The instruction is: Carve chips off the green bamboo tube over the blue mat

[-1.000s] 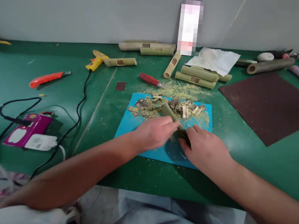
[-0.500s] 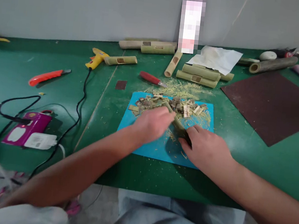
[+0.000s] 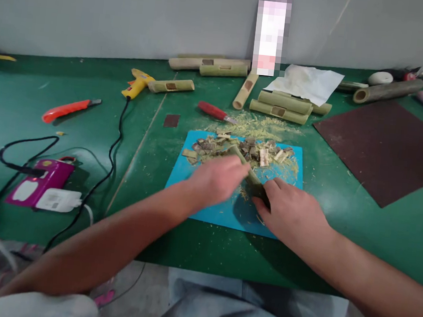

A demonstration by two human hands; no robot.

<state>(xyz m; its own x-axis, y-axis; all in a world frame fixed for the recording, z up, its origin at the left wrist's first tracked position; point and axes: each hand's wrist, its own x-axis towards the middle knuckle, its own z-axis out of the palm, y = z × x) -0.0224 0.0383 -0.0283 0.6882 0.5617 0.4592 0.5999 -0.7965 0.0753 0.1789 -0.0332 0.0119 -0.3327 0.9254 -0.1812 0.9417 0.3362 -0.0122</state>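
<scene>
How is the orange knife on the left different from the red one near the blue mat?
The orange knife is longer and lies alone on bare green table; the red knife is shorter and darker, beside the yellow shavings. The orange one's tip points right and away; the red one's points right and toward the blue mat. Neither is held.

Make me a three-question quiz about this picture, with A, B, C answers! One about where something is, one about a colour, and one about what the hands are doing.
1. Where is the glue gun?
A. on the mat
B. left of the mat
C. on the brown sheet

2. What colour is the mat?
A. blue
B. yellow
C. white

3. What do both hands hold?
A. one bamboo piece
B. scissors
C. nothing

Answers:
1 B, it lies far left of the mat.
2 A, bright blue under the chips.
3 A, left hand and right hand both grip the bamboo piece.
</scene>
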